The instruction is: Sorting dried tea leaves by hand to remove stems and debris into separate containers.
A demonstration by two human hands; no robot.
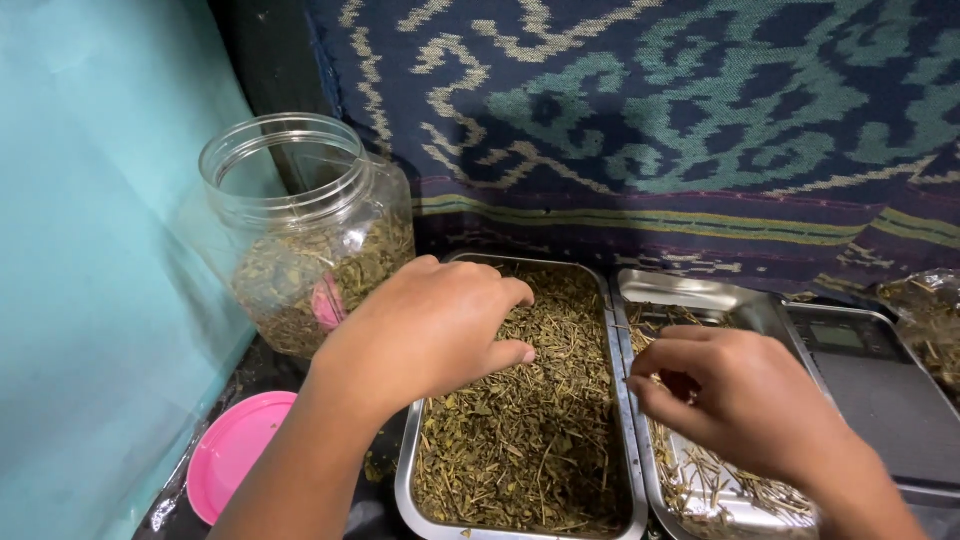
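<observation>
A clear plastic jar (305, 225), lidless and partly filled with dried herb, stands against a turquoise wall (90, 250). Its pink lid (232, 452) lies near it on the dark surface. A patterned woven cloth (650, 110) hangs behind, and a digital scale (880, 385) sits at the right.

Quick count: two metal trays side by side, the herb-filled tray (520, 420) at 6 o'clock and the nearly bare tray (700, 300) at 4; one clear plastic jar (300, 230) at 10; one pink lid (235, 455) at 8; one digital scale (880, 390) at 3; two hands, left hand (425, 325) and right hand (735, 395).
</observation>
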